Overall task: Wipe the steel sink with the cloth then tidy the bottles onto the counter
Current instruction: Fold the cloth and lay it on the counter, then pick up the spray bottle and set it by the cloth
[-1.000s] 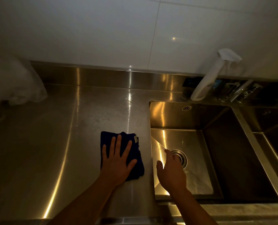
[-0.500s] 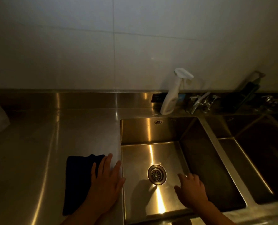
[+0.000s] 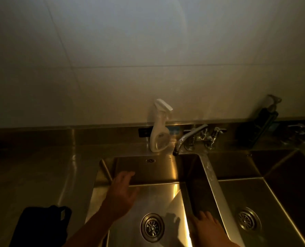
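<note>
Wiping is not yet begun: the cloth (image 3: 41, 227) lies left of the sink (image 3: 158, 169), untouched. The left hand (image 3: 120, 195) hovers open-fingered over the sink; the right hand (image 3: 207, 227), seemingly flat, touches its right wall. A spray bottle (image 3: 158, 138) stands behind it. Next: grasp the cloth.

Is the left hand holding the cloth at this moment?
No, the left hand reaches open over the sink basin, while the dark cloth lies apart from it on the counter.

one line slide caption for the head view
Both open, left hand and right hand reach into the steel sink; dark cloth lies apart on the counter, spray bottle upright beside the tap.
</note>
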Demonstrator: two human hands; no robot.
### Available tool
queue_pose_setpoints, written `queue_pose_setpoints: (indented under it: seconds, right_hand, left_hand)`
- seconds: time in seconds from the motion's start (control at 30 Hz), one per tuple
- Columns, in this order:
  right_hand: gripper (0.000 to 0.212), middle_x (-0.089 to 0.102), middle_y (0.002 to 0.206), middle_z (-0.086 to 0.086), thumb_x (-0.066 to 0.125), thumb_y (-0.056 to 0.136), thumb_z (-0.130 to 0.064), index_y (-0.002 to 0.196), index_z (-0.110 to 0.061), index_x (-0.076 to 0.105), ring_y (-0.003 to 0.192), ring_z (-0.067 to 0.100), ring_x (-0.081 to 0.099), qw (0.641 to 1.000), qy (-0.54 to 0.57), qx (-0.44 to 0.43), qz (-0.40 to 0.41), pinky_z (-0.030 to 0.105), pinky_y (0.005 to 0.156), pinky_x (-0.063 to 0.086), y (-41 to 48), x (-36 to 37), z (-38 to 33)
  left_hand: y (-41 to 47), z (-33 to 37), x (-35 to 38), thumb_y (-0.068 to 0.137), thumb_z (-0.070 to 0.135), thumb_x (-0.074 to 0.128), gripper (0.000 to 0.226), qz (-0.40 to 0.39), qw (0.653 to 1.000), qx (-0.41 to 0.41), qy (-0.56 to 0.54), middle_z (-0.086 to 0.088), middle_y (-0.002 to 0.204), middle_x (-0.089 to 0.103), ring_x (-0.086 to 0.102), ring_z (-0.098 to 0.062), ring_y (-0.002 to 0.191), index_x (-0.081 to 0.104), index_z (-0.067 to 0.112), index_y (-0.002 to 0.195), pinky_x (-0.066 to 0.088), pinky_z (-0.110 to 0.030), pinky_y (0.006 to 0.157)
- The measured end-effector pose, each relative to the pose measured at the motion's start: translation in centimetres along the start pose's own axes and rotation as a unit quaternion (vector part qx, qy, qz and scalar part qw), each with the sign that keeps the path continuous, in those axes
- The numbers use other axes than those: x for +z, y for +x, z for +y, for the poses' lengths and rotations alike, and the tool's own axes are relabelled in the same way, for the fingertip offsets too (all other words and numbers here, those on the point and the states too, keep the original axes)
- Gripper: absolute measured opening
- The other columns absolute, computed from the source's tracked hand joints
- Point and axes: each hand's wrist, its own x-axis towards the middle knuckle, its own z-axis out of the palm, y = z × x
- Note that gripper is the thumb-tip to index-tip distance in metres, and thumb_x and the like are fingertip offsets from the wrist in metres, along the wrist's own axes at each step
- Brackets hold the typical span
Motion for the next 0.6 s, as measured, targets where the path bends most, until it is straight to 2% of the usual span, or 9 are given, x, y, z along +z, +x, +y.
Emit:
queue_pose_setpoints:
  seconds: [0.13,0.27,0.47,0.53,0.6]
  right_hand:
    - [0.056,0.033,0.148,0.0,0.051,0.091,-0.043,0.144,-0.036,0.031,0.138,0.023,0.026,0.993,0.089,-0.016,0.078,0.037,0.111,0.029,2.9,-1.9,-0.6]
    - [0.053,0.038,0.142,0.0,0.049,0.091,-0.041,0.141,-0.031,0.035,0.131,0.022,0.032,0.972,0.161,-0.043,0.165,0.032,0.107,0.033,6.3,-4.0,-2.5]
    - [0.048,0.039,0.14,0.009,0.053,0.092,-0.028,0.138,-0.018,0.041,0.128,0.026,0.035,0.928,0.265,-0.039,0.26,0.036,0.104,0.034,11.3,-8.3,-4.5]
    - [0.045,0.043,0.137,0.012,0.053,0.092,-0.025,0.135,-0.011,0.046,0.126,0.028,0.037,0.921,0.279,-0.027,0.273,0.038,0.105,0.032,12.5,-8.9,-4.6]
    - [0.047,0.046,0.133,0.012,0.055,0.091,-0.024,0.135,-0.011,0.045,0.123,0.027,0.041,0.911,0.311,-0.006,0.272,0.037,0.104,0.034,12.9,-8.6,-4.5]
  left_hand:
    - [5.6,2.2,1.5,0.088,0.025,0.064,0.054,0.0,0.998,-0.051,-0.025,-0.003,0.139,0.04,0.04,-0.02,0.127,0.043,0.018,0.137,0.036,-0.035,0.108]
    - [10.6,3.1,2.9,0.086,0.027,0.066,0.064,0.01,0.992,-0.11,-0.059,-0.002,0.148,0.033,0.034,-0.021,0.136,0.035,0.025,0.143,0.034,-0.037,0.107]
    - [16.4,3.1,4.5,0.078,0.025,0.075,0.072,0.025,0.99,-0.061,-0.124,-0.005,0.141,0.042,0.045,-0.021,0.125,0.037,0.021,0.14,0.039,-0.027,0.092]
    - [18.0,3.2,5.3,0.073,0.024,0.079,0.078,0.032,0.988,-0.053,-0.145,-0.006,0.137,0.046,0.048,-0.023,0.123,0.037,0.018,0.138,0.045,-0.035,0.097]
    - [19.5,3.2,6.1,0.068,0.026,0.083,0.083,0.036,0.985,-0.053,-0.163,-0.005,0.134,0.048,0.05,-0.023,0.121,0.037,0.018,0.138,0.049,-0.045,0.096]
